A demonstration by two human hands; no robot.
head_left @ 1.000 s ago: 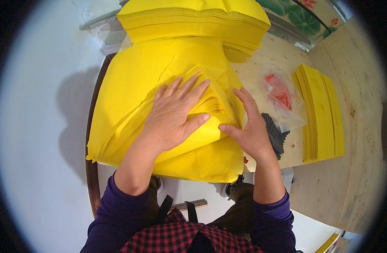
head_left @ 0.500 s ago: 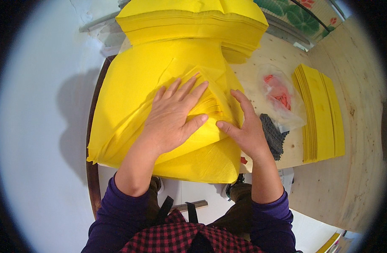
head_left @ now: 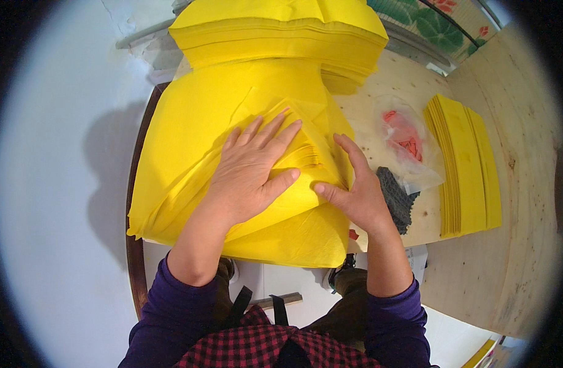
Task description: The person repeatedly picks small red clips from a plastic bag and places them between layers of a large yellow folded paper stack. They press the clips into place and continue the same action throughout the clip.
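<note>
Large thin yellow sheets (head_left: 189, 116) lie in a loose, layered pile on the table in front of me, one corner folded back over the others. My left hand (head_left: 244, 165) rests flat on the folded layers, fingers spread and pointing away from me. Beside it, my right hand (head_left: 358, 193) is at the pile's right edge, thumb and forefinger wide apart, the thumb touching the yellow surface. Between the hands a fan of narrow sheet edges (head_left: 306, 156) shows. The right hand's other fingers are partly hidden.
Behind the pile stands a tall yellow stack (head_left: 275, 40). To the right lie a clear plastic bag (head_left: 410, 144) with red pieces inside, a dark grey cloth (head_left: 397, 199) and a folded yellow stack (head_left: 465, 165). A wooden board (head_left: 514, 153) rises at the far right.
Almost nothing differs. My right hand has shifted very slightly toward me, while my left hand stays on the same spot of the folded sheets.
</note>
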